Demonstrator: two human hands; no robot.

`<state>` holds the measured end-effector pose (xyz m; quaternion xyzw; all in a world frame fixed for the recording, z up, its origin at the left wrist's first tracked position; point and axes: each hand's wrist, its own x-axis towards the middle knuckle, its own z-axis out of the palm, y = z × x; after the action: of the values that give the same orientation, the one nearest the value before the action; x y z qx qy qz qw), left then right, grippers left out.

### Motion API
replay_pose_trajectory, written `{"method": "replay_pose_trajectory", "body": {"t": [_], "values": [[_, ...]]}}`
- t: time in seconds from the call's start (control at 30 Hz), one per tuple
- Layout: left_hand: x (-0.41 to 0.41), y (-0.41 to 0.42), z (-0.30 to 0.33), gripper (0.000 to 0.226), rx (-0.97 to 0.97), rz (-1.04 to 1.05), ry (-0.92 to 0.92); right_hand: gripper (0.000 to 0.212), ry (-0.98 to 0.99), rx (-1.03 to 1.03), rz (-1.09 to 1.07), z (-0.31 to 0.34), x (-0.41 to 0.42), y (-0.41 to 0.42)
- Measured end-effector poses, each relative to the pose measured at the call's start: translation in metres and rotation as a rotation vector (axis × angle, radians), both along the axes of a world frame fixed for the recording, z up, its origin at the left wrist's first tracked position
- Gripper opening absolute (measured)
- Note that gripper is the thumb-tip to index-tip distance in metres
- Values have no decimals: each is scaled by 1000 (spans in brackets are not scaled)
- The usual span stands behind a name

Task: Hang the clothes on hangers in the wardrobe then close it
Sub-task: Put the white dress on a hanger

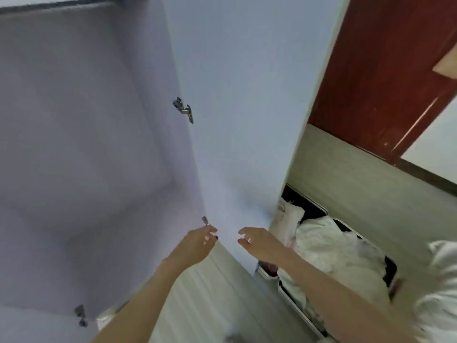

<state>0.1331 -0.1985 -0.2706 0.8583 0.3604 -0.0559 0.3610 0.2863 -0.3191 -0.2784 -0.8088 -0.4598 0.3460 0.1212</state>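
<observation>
The white wardrobe [74, 144] fills the left of the view, its inside bare and blurred. Its right door [242, 107] stands swung out toward me, with metal hinges [183, 109] along its inner edge. My left hand [197, 243] reaches up near the door's lower hinge, fingers loosely curled and holding nothing. My right hand [257, 242] hovers just in front of the door's lower face, fingers apart and empty. White clothes [329, 246] lie heaped in an open suitcase [286, 290] on the floor at the right. No hanger is in view.
Pale wood-look floor [358, 174] runs behind the suitcase. A dark red door [380, 78] stands at the upper right. A white sleeve [440, 293] shows at the right edge. The left door's hinge [80, 315] is at the bottom left.
</observation>
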Motion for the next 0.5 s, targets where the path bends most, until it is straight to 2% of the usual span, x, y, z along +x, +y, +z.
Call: {"method": "replay_pose_trajectory", "body": {"t": [0.23,0.5], "values": [[87,-94,-38,30,-127,-272,117,35,50,-98,-257,-50,67,-125],[249,-172,-118,35,-284,-311,213,39,141,-195,-503,-136,200,-223]]}}
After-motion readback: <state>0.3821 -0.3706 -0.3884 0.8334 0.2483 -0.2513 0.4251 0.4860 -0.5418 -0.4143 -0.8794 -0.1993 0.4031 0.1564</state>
